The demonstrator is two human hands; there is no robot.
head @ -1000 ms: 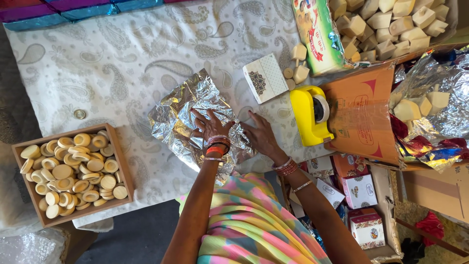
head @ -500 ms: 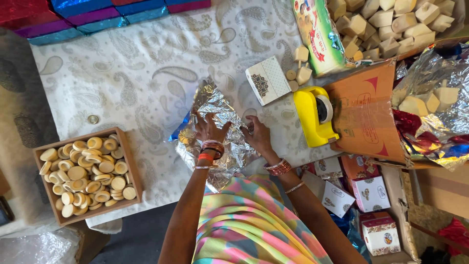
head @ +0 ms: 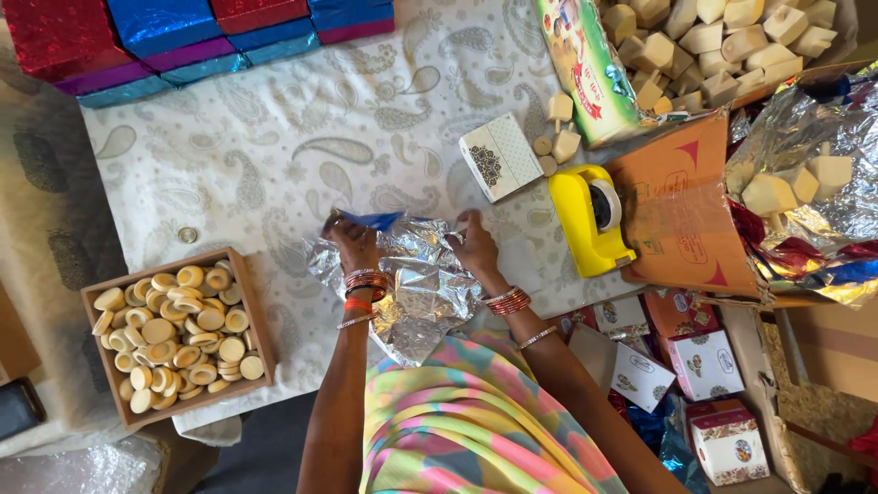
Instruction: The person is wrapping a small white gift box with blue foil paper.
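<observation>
foil sheet [head: 416, 293], crinkled silver with a blue underside showing at its far edge, lies on the paisley cloth [head: 274, 155] right in front of the person. left hand [head: 352, 245] pinches its far left corner, fingers closed on it; right hand [head: 471, 242] grips the far right edge likewise. wooden tray [head: 251, 311] of round pieces sits left, yellow tape dispenser [head: 585, 220] right.

Bare cloth [head: 274, 165] beyond; tape dispenser [head: 590, 220] right
</observation>
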